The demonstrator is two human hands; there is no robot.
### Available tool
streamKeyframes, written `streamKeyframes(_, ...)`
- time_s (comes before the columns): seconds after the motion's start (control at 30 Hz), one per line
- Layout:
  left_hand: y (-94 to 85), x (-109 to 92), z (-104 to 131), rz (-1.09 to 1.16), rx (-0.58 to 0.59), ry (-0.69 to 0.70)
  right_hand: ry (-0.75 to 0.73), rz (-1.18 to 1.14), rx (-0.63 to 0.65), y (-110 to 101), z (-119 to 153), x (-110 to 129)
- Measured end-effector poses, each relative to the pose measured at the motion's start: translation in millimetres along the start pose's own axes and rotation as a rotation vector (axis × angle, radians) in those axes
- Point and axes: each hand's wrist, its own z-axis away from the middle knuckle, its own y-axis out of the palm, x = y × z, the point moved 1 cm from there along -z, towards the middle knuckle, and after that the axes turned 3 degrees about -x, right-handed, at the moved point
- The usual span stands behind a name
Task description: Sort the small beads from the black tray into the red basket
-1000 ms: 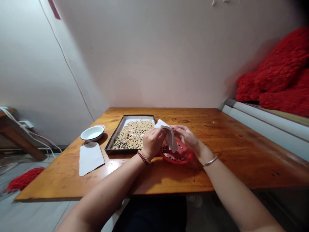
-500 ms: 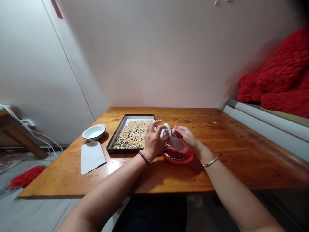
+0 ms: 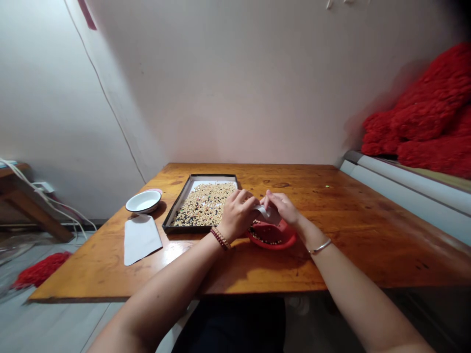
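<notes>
Over the red bowl (image 3: pixel 274 245), my left hand (image 3: pixel 237 213) and my right hand (image 3: pixel 285 208) have their fingers closed on a piece of white paper (image 3: pixel 271 215). It looks bent or folded, and part of it is hidden by the fingers. Yellow and dark beans (image 3: pixel 263 239) lie inside the bowl below the paper. Close to the left hand, a black-edged tray (image 3: pixel 189 229) carries a spread of mostly pale beans (image 3: pixel 209 198) mixed with dark and a few coloured ones. The hand covers the tray's right front corner.
To the left on the wooden table (image 3: pixel 349 220) are a white enamel bowl (image 3: pixel 143 201) with a dark rim and a flat white sheet (image 3: pixel 142 240). Red yarn-like bundles (image 3: pixel 430 113) are piled at the right. White cables (image 3: pixel 40 193) hang at the far left.
My left hand's fingers, earlier lifted and spread, have curled down around the paper. The paper has moved lower and folded between the hands. The tray and bowls have stayed put.
</notes>
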Motion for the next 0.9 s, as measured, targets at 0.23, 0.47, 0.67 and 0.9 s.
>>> streamKeyframes(0.23, -0.8, -1, 5, 0.049, 0.015, 0.021, -0.018, 0.078, -0.092, 0, 0, 0)
streamKeyframes(0.47, 3.6, -2, 14, 0.023, -0.040, -0.018, 0.046, 0.066, -0.003, -2, 3, -11)
streamKeyframes(0.67, -0.5, -2, 11, 0.048, -0.115, -0.063, 0.106, 0.038, 0.048, -2, 4, -11)
streamKeyframes(0.9, 1.3, -2, 10, 0.004, -0.065, -0.043, -0.003, 0.120, 0.006, -1, 3, -6)
